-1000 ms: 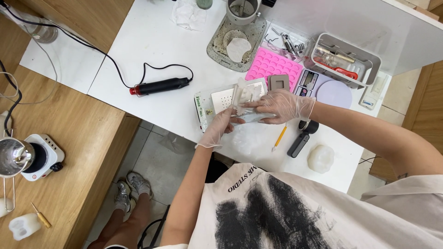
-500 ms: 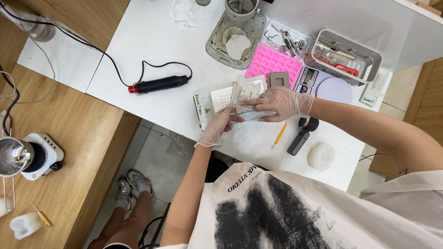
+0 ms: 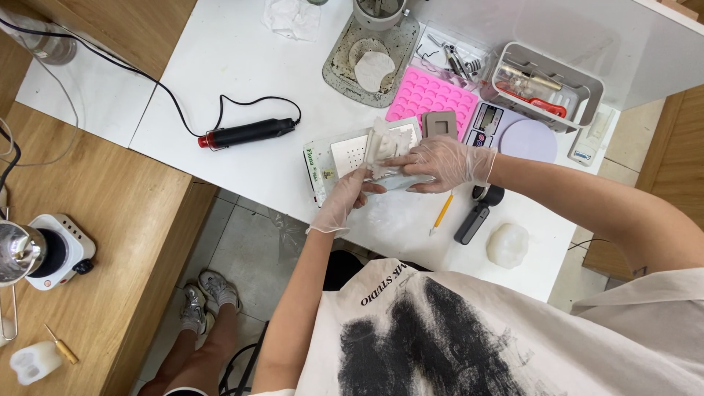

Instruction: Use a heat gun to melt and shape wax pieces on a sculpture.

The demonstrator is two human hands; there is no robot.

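Both my hands wear thin clear gloves and meet over the white table (image 3: 242, 66). My right hand (image 3: 440, 161) lies flat on a pale, translucent mould piece (image 3: 400, 180) and presses it down. My left hand (image 3: 345, 202) grips the near end of the same piece with closed fingers. Just behind them a white moulded piece (image 3: 385, 139) stands on a small flat board (image 3: 345, 154) with a printed packet under it.
A black and red heat gun (image 3: 246, 133) with its cable lies to the left. Behind are a pink silicone mould (image 3: 429, 95), a grey tray (image 3: 370, 51), a small scale (image 3: 513, 136) and a grey caddy (image 3: 546, 88). A yellow pencil (image 3: 442, 213), a black tool (image 3: 475, 216) and a white wax lump (image 3: 507, 244) lie to the right.
My hands stay in the same place on the mould piece; only the fingers shift slightly.
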